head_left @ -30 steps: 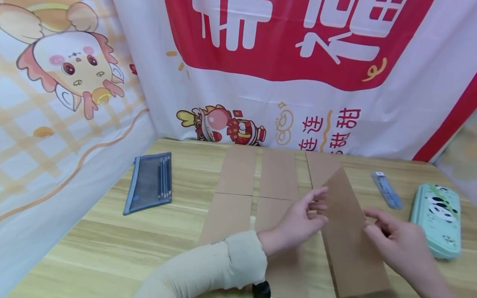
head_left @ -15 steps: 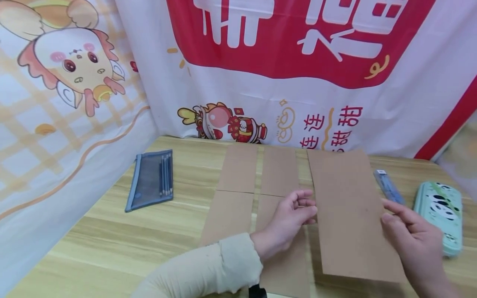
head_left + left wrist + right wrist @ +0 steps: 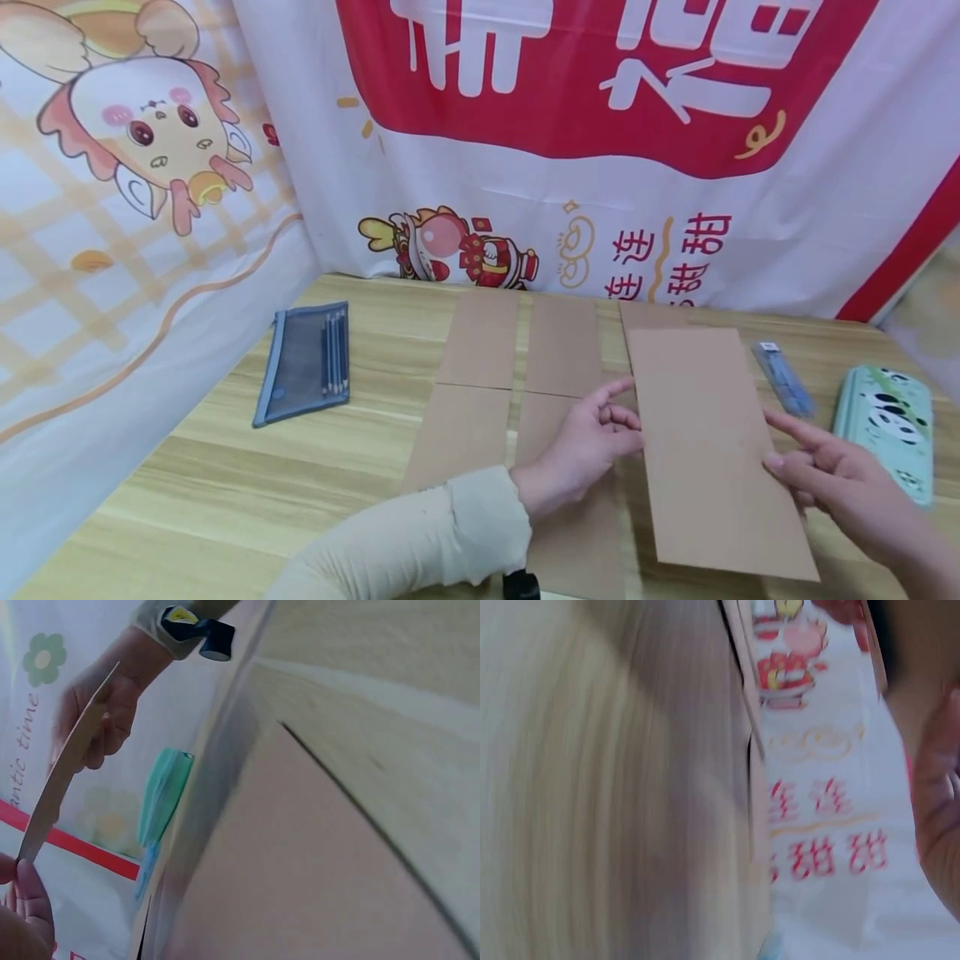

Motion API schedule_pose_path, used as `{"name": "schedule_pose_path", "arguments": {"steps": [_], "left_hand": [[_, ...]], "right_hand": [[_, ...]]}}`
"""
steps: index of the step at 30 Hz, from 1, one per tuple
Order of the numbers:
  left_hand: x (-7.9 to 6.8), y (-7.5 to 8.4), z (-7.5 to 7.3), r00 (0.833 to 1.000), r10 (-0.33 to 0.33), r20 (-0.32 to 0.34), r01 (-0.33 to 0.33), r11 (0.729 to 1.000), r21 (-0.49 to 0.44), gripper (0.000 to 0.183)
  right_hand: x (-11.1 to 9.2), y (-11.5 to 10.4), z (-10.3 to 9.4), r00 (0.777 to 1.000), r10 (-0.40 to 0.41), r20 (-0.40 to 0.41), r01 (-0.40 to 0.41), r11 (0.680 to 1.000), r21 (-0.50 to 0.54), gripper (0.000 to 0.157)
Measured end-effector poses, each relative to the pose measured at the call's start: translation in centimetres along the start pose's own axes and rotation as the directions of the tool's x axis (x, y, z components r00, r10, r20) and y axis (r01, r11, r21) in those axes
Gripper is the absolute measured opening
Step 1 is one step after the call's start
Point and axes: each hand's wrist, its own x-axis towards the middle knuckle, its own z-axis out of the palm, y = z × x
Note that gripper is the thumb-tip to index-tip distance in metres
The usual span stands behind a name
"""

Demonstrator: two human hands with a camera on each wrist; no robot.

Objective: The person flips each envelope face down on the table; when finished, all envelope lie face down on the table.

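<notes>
A rectangular brown cardboard sheet [image 3: 705, 442] is held up above the table in the head view, its broad face toward me. My left hand [image 3: 581, 446] pinches its left edge; in the left wrist view the thumb [image 3: 34, 900] and a finger meet on the sheet's edge. On the opposite long edge, my right hand [image 3: 847, 483] grips the sheet between thumb and fingers. Several similar cardboard pieces lie flat in columns, among them a near-left piece [image 3: 461, 437] and a far-middle piece [image 3: 564, 342]. Behind the raised sheet, another piece [image 3: 652, 315] is mostly hidden.
A blue mesh pouch [image 3: 296, 367] with several pencils [image 3: 335, 350] lies at the left. Toward the right are a slim blue packet [image 3: 783, 379] and a mint-green panda pencil case [image 3: 888, 425]. A printed cloth [image 3: 465, 183] hangs along the table's back edge.
The cardboard sheet has turned from a steep slant to face me and shifted slightly right. My left hand, earlier apart from it, now holds its left edge. The right hand moved right with it.
</notes>
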Motion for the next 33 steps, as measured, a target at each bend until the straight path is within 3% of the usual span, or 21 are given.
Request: {"name": "schedule_pose_path", "arguments": {"steps": [2, 5, 7, 10, 17, 21, 27, 33], "left_hand": [[0.1, -0.3, 0.0, 0.999, -0.036, 0.030, 0.034, 0.996, 0.084, 0.075], [0.2, -0.7, 0.3, 0.992, -0.113, 0.047, 0.102, 0.976, 0.193, 0.084], [0.2, -0.9, 0.5, 0.986, -0.163, 0.041, 0.148, 0.960, 0.239, 0.088], [0.3, -1.4, 0.9, 0.977, -0.210, 0.025, 0.195, 0.941, 0.277, 0.089], [0.5, -2.2, 1.4, 0.950, -0.313, -0.013, 0.302, 0.903, 0.305, 0.089], [0.6, -2.0, 1.8, 0.932, -0.362, -0.012, 0.337, 0.854, 0.396, 0.087], [0.8, -1.6, 2.3, 0.913, -0.406, -0.050, 0.373, 0.777, 0.507, 0.084], [1.0, -1.6, 2.2, 0.905, -0.422, -0.051, 0.379, 0.747, 0.546, 0.080]], "right_hand": [[0.3, 0.5, -1.0, 0.980, 0.038, 0.194, -0.051, 0.997, 0.060, 0.067], [0.6, 1.1, -2.0, 0.905, 0.102, 0.414, -0.165, 0.979, 0.120, 0.075], [0.7, 1.5, -2.3, 0.858, 0.127, 0.498, -0.230, 0.961, 0.151, 0.079], [0.7, 2.0, -2.5, 0.822, 0.158, 0.548, -0.289, 0.944, 0.161, 0.082], [0.7, 2.7, -2.2, 0.802, 0.236, 0.549, -0.335, 0.938, 0.085, 0.090], [0.5, 2.7, -1.6, 0.793, 0.275, 0.543, -0.341, 0.940, 0.021, 0.094], [0.3, 2.8, -0.9, 0.804, 0.292, 0.517, -0.318, 0.947, -0.041, 0.097], [0.7, 2.6, -0.5, 0.811, 0.340, 0.476, -0.315, 0.939, -0.135, 0.098]]}}
